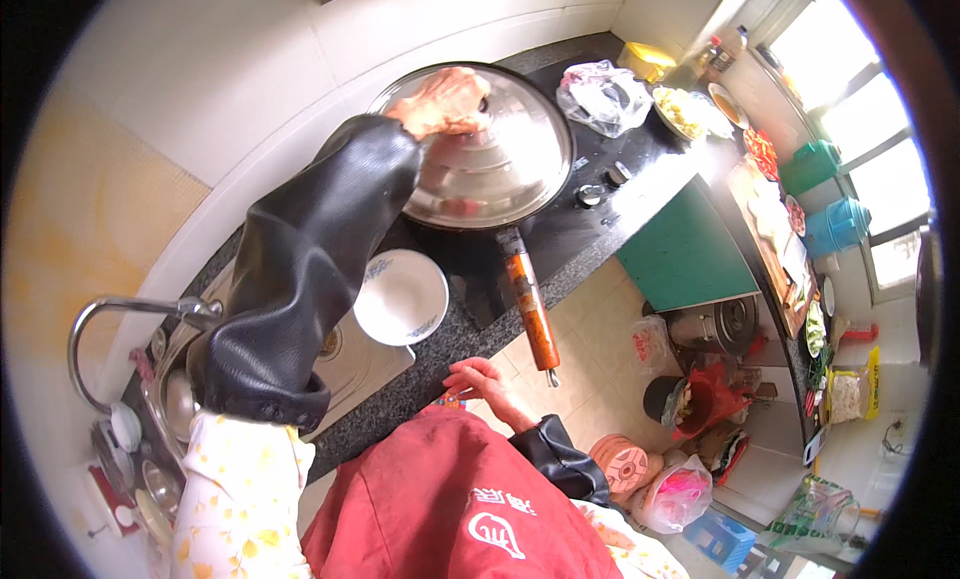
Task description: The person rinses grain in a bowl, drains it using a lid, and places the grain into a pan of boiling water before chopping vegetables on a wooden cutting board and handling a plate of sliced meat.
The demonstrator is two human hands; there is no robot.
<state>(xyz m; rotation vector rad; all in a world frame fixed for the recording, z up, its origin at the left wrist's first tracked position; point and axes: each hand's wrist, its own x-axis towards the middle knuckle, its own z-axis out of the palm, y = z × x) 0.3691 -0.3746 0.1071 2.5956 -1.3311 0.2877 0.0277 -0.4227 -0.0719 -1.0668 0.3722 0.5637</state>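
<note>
My left hand [444, 104] reaches across and grips the knob at the top of a shiny metal lid [502, 170]; the knob is mostly hidden under my fingers. The lid covers a pan on the black cooktop [480, 279], and the pan's orange-brown handle [531, 309] points toward me. A white bowl [401, 297] with blue decoration inside stands below the pan. My right hand [480, 384] hangs by the counter's front edge, fingers apart, with nothing seen in it. A black sleeve cover and a red apron [442, 496] are on me.
A sink with a curved faucet [142, 303] lies at left. Right of the pan are a plastic bag [604, 95], a plate of chopped food [679, 112] and a yellow container [645, 59]. A cutting board [757, 204] is further right. Bags and a pot [712, 327] sit below that counter.
</note>
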